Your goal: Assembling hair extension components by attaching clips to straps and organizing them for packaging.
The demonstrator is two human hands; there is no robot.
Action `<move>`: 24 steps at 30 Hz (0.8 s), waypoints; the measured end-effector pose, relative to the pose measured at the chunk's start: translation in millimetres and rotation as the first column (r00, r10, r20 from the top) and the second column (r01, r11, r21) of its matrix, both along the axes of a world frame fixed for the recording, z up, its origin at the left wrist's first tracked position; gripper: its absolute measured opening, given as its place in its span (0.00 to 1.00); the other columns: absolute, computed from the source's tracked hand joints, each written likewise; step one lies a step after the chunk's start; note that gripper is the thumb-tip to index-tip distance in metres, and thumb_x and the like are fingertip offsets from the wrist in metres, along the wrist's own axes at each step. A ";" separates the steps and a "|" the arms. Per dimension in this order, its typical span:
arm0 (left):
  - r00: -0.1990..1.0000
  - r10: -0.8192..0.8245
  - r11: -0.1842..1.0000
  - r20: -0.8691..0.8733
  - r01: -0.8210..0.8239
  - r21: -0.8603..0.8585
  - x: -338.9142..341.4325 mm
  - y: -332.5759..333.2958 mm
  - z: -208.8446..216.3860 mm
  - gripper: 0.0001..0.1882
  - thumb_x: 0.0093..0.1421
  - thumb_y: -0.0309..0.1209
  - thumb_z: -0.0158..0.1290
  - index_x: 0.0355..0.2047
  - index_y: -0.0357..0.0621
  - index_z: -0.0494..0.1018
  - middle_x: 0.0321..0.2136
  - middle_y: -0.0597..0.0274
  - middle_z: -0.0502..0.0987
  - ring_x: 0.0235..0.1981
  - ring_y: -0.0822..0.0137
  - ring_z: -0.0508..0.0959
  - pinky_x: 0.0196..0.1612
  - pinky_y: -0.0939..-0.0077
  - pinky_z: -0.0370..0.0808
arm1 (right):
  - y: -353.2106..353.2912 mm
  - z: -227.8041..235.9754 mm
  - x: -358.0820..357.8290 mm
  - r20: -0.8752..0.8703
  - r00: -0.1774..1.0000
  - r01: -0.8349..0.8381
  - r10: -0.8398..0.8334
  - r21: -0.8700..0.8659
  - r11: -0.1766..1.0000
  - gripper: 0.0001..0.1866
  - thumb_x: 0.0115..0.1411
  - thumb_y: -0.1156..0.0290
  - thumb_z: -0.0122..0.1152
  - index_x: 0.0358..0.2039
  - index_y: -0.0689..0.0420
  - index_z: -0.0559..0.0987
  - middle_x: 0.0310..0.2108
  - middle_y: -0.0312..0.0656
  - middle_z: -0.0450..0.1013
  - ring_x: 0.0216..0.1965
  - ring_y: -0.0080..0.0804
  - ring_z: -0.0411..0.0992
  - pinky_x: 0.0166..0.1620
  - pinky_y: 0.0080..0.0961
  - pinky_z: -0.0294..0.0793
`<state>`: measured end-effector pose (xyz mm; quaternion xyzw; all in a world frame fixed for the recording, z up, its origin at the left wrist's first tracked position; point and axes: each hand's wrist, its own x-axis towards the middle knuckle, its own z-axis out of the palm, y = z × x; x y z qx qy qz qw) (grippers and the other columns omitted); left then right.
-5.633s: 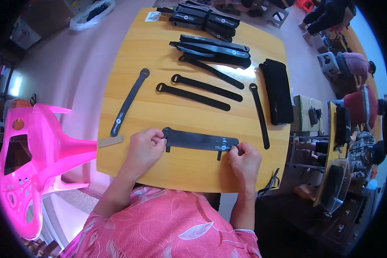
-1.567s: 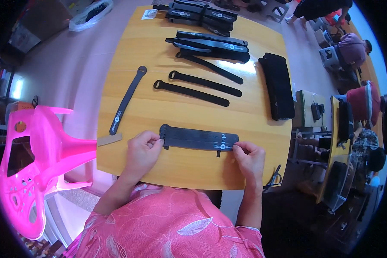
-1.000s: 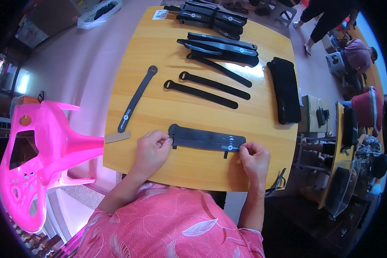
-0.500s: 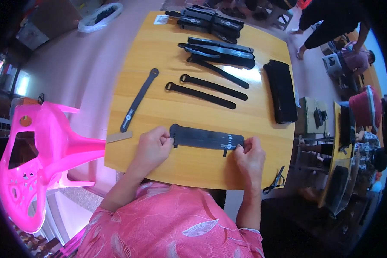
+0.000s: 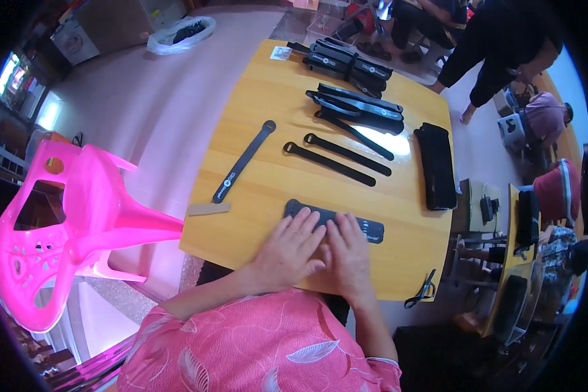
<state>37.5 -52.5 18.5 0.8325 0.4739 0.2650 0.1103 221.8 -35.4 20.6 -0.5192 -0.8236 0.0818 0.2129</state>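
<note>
A wide, flat black piece, like straps lying side by side point(image 5: 374, 230), rests near the front of the table, with pale marks on its right end. My left hand point(image 5: 287, 251) presses on its left part with fingers stretched out flat. Beside it my right hand point(image 5: 349, 251) lies on the middle, its fingers straight too. The two hands partly cover the piece. Farther back lie two black straps point(image 5: 330, 163) with a loop at one end. To their left a single grey-black strap point(image 5: 245, 161) lies slanting above a small tan strip point(image 5: 209, 209).
On the table point(image 5: 242, 228) a loose strap pile point(image 5: 359, 108) and a tied bundle point(image 5: 346, 65) lie farther back. A black stack point(image 5: 436, 166) lies at the right, small scissors point(image 5: 421, 291) at the front right corner. A pink plastic chair point(image 5: 91, 196) stands left; people are beyond.
Both hands have let go of the ends of the black piece and moved inward, now lying flat on top of it. The whole view has shifted, so the table appears lower and farther right.
</note>
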 end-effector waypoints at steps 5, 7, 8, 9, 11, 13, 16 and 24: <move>0.985 0.031 0.991 -0.172 -0.054 -0.126 -6.2 -4.1 -16.7 0.31 0.61 0.47 0.46 0.55 0.33 0.63 0.60 0.41 0.58 0.65 0.48 0.52 0.63 0.46 0.46 | -13.5 -15.2 32.7 0.183 0.979 0.126 -0.092 -0.181 0.975 0.39 0.53 0.65 0.60 0.61 0.67 0.56 0.64 0.57 0.50 0.67 0.52 0.46 0.66 0.46 0.43; 0.994 0.060 0.981 -0.096 -0.077 -0.180 -8.6 1.9 -11.4 0.30 0.61 0.45 0.46 0.55 0.34 0.63 0.59 0.42 0.60 0.63 0.50 0.56 0.63 0.50 0.50 | -12.6 -20.3 49.9 0.158 0.983 0.119 -0.092 -0.173 0.978 0.38 0.53 0.65 0.60 0.61 0.67 0.57 0.64 0.57 0.51 0.66 0.52 0.46 0.66 0.46 0.43; 0.994 0.058 0.981 -0.091 -0.074 -0.181 -10.5 5.1 -11.5 0.30 0.61 0.45 0.46 0.55 0.34 0.63 0.59 0.42 0.60 0.63 0.50 0.56 0.63 0.50 0.50 | -11.9 -21.6 54.3 0.126 0.988 0.109 -0.089 -0.161 0.981 0.37 0.54 0.65 0.60 0.61 0.67 0.57 0.64 0.57 0.51 0.66 0.52 0.46 0.66 0.46 0.43; 0.987 0.145 0.962 0.063 -0.125 -0.242 -13.6 8.2 -12.2 0.28 0.61 0.42 0.48 0.54 0.33 0.64 0.58 0.42 0.62 0.63 0.49 0.58 0.63 0.53 0.52 | -11.7 -20.8 56.5 0.130 0.987 0.111 -0.090 -0.160 0.981 0.37 0.54 0.65 0.60 0.61 0.67 0.57 0.64 0.57 0.51 0.66 0.52 0.46 0.66 0.46 0.43; 0.948 0.240 0.937 0.208 -0.169 -0.307 -19.0 14.1 -13.5 0.26 0.61 0.39 0.49 0.54 0.32 0.65 0.58 0.42 0.63 0.62 0.49 0.60 0.62 0.57 0.55 | -7.2 -13.8 55.6 0.098 0.993 0.087 -0.070 -0.189 0.978 0.36 0.54 0.66 0.60 0.60 0.67 0.58 0.62 0.58 0.53 0.65 0.54 0.49 0.65 0.46 0.45; 0.892 0.272 0.930 0.360 -0.149 -0.336 -24.3 19.1 -12.2 0.21 0.59 0.32 0.51 0.50 0.32 0.68 0.52 0.43 0.69 0.55 0.48 0.68 0.56 0.63 0.64 | -5.8 -4.0 54.0 0.079 0.993 0.096 -0.082 -0.188 0.978 0.33 0.54 0.68 0.60 0.58 0.66 0.61 0.61 0.58 0.55 0.63 0.55 0.52 0.63 0.46 0.49; 0.915 0.271 0.933 0.298 -0.173 -0.317 -38.8 40.8 2.7 0.16 0.57 0.26 0.52 0.46 0.34 0.71 0.46 0.45 0.73 0.47 0.49 0.72 0.49 0.63 0.68 | 4.4 11.4 43.9 0.053 0.993 0.111 -0.107 -0.071 0.991 0.28 0.53 0.70 0.61 0.54 0.64 0.67 0.56 0.56 0.61 0.58 0.54 0.59 0.59 0.45 0.57; 0.988 0.147 0.975 -0.041 -0.138 0.176 -55.5 142.9 -15.1 0.15 0.47 0.20 0.50 0.38 0.37 0.72 0.37 0.52 0.73 0.40 0.52 0.72 0.42 0.62 0.69 | 98.4 7.3 -17.5 -0.067 0.995 -0.072 0.081 0.115 0.991 0.22 0.48 0.75 0.62 0.47 0.62 0.72 0.44 0.47 0.70 0.48 0.46 0.67 0.50 0.37 0.67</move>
